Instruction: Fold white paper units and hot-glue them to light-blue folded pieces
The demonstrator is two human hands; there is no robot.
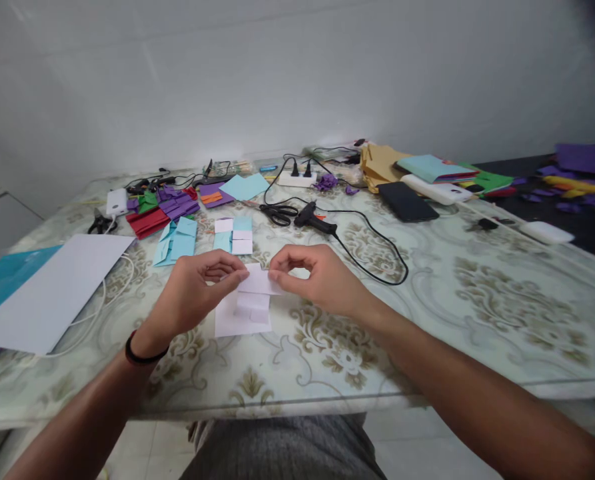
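A small piece of white paper (pixel 255 280) is held up between my two hands. My left hand (pixel 200 290) pinches its left edge between thumb and fingertips. At the opposite edge my right hand (pixel 320 277) grips it the same way, with thumb and forefinger closed. Just beneath lies a white square sheet (pixel 242 327) with folded flaps, partly hidden by the held paper. Beyond my hands is a flat blue and white folded paper piece (pixel 242 241). Left of that sits a light blue folded paper packet (pixel 176 241).
A black glue gun (pixel 314 219) with a looping cord and black scissors (pixel 278 215) lie farther back. A power strip (pixel 297 179) has plugs in it. White sheets (pixel 57 287) lie at left, a black phone (pixel 407 201) at right. Red folded paper (pixel 147 223) is at back left.
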